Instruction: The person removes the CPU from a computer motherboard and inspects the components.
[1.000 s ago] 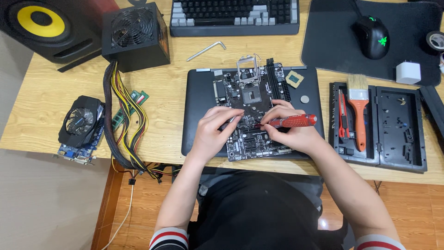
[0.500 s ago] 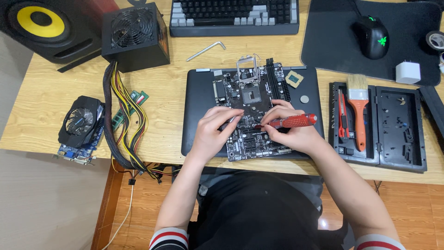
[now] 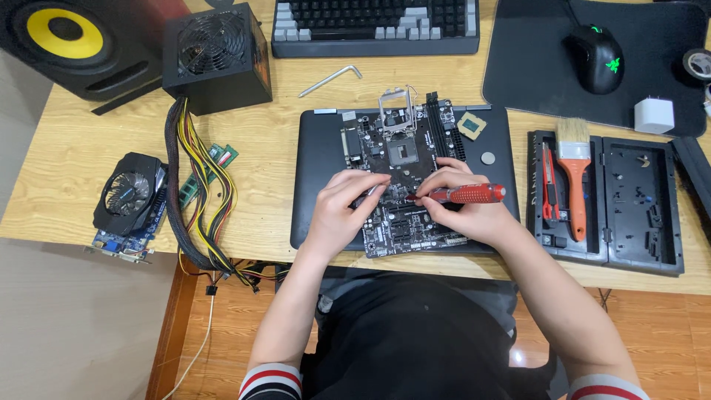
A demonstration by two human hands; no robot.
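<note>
A black motherboard (image 3: 404,222) lies on a dark laptop (image 3: 318,178) in the middle of the wooden desk, its processor socket frame (image 3: 398,111) flipped up. My right hand (image 3: 463,211) grips a red-handled screwdriver (image 3: 466,194), held nearly flat with its tip pointing left onto the board just below the socket. My left hand (image 3: 342,211) rests on the board's left part, fingers stretched toward the screwdriver tip. A loose processor chip (image 3: 471,126) and a coin cell (image 3: 487,158) lie on the laptop to the right of the board.
An open black tool case (image 3: 641,200) with an orange brush (image 3: 572,170) stands at right. Keyboard (image 3: 374,26), mouse (image 3: 596,48) on a mat, power supply (image 3: 218,55) with cables, speaker (image 3: 74,44), graphics card (image 3: 129,200), memory sticks (image 3: 211,167) and hex key (image 3: 329,80) surround the laptop.
</note>
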